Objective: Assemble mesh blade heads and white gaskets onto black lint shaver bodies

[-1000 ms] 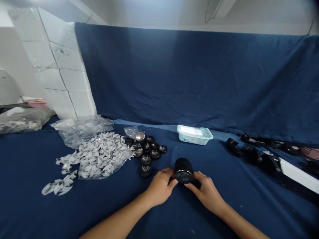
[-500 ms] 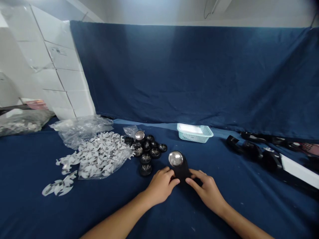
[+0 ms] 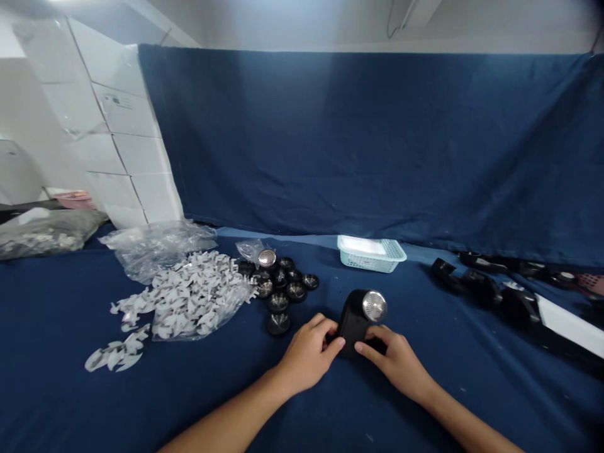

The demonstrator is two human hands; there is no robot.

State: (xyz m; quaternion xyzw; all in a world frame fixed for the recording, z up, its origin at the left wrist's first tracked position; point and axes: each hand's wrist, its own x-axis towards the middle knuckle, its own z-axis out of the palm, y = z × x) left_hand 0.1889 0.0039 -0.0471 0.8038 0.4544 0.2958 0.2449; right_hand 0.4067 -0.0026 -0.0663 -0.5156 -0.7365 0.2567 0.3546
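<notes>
Between my two hands a black fabric shaver (image 3: 353, 321) stands above the blue cloth, its round perforated metal head (image 3: 374, 306) turned to the right. My left hand (image 3: 311, 349) grips the lower left side of the body with thumb and fingers. On the opposite side, my right hand (image 3: 396, 358) holds the lower body, thumb in front. To the left of the shaver lie several round black caps (image 3: 296, 290), some with shiny metal inside. One perforated metal disc (image 3: 267, 258) rests on top of that group.
Many small grey plastic pieces (image 3: 198, 292) spill from a clear bag on the left. A light-blue basket (image 3: 370, 259) stands at the back. Black shaver bodies (image 3: 479, 286) and a white strip (image 3: 570, 324) lie on the right. White boxes (image 3: 146, 195) are stacked behind left.
The fabric shaver has been turned so its metal head swung from the left side to the right. Both hands keep hold of it, having shifted only slightly.
</notes>
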